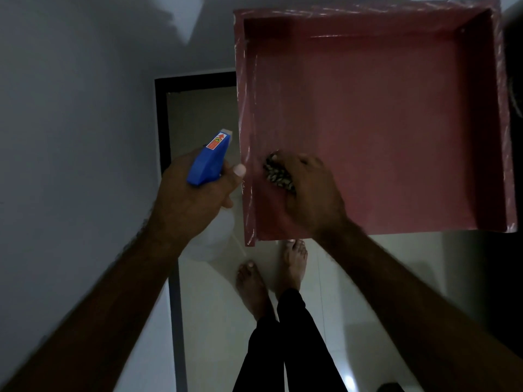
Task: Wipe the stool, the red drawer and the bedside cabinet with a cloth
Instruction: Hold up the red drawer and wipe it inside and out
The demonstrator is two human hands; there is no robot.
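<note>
The red drawer [368, 123] stands pulled out below me, its inside bare and its rim covered in shiny film. Inside it, at the near left corner, my right hand [311, 190] presses a dark patterned cloth [277, 172] against the drawer's floor beside the left wall. My left hand [192, 196] grips a spray bottle with a blue trigger head [209, 159] just outside the drawer's left wall; its translucent body [215, 239] hangs below the hand. The stool and the bedside cabinet's outside are not visible.
A grey wall fills the left side. A black door frame [162, 123] and a floor strip run along it. My bare feet [271, 275] stand on pale glossy tiles under the drawer's near edge. Something dark sits at the far right.
</note>
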